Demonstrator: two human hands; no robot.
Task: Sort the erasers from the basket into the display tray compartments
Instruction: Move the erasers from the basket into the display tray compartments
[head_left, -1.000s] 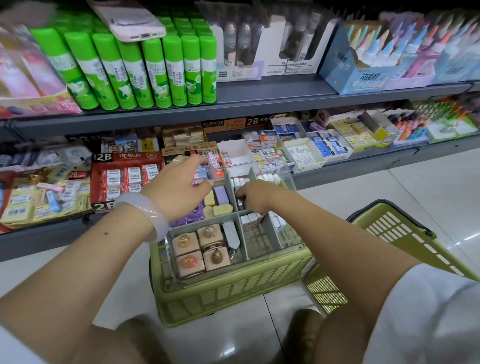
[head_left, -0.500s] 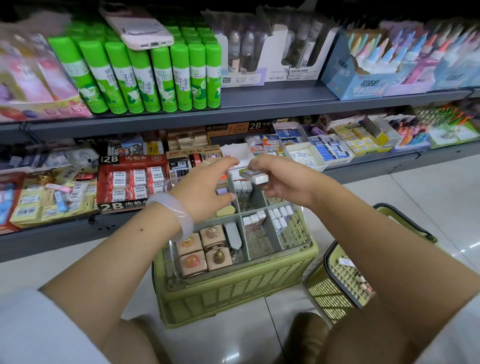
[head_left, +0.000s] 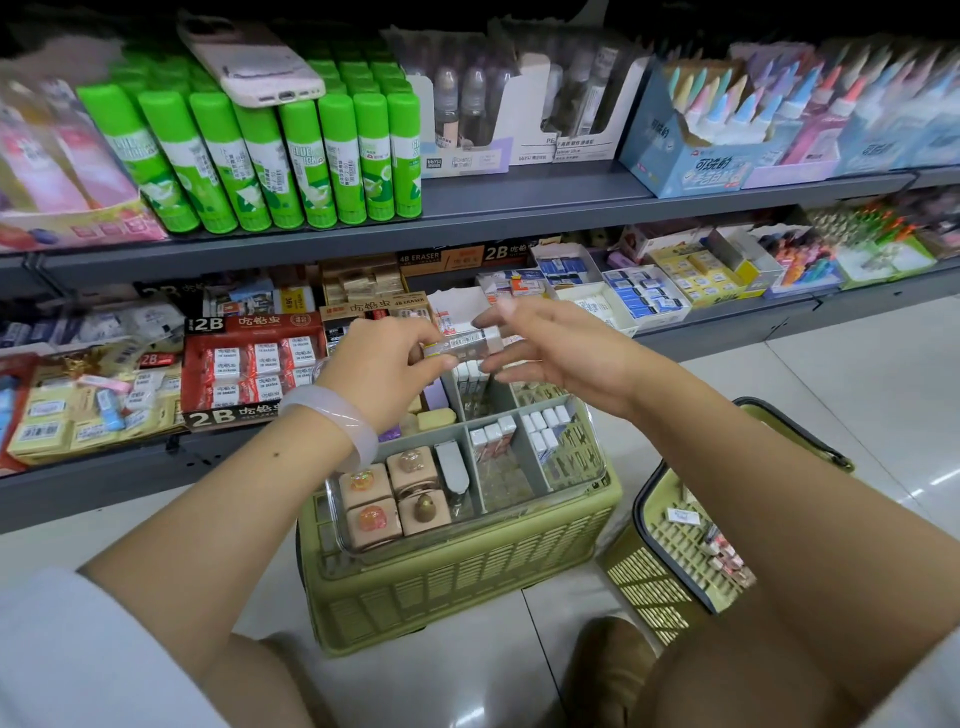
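A white-sleeved eraser hangs level above the back of the display tray. My left hand pinches its left end. My right hand is at its right end with fingers spread and fairly straight, thumb below and apart from it. The clear tray with grey dividers rests on an upturned green basket. It holds square animal erasers at front left and white erasers standing on the right. A second green basket on the floor at right holds a few small erasers.
Grey shop shelves run across the back. Green glue sticks with a phone on top stand above. Red 2B eraser boxes and other eraser boxes fill the lower shelf. My knees and a shoe are below.
My right hand lifted an eraser out of the tray area and brought it up. My left hand rose from the tray and took the eraser's left end, and the right fingers loosened.
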